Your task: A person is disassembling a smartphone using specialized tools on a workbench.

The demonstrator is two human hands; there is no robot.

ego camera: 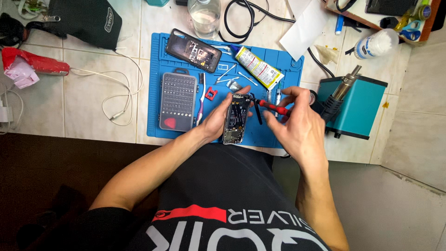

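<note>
My left hand (216,120) holds an opened phone body (236,118) upright over the blue work mat (155,125), its circuit side facing up. My right hand (297,122) grips a red-and-black screwdriver (271,106) whose tip rests on the upper part of the phone. Black tweezers (257,111) lie just right of the phone.
On the mat lie a grey screwdriver bit case (178,101), a second opened phone (193,50), a glue tube (258,67), a brush (202,97), cotton swabs (226,72). A teal hot-air station (357,106) stands right. A water bottle (204,16), cables (118,88), a black pouch (81,18) lie behind.
</note>
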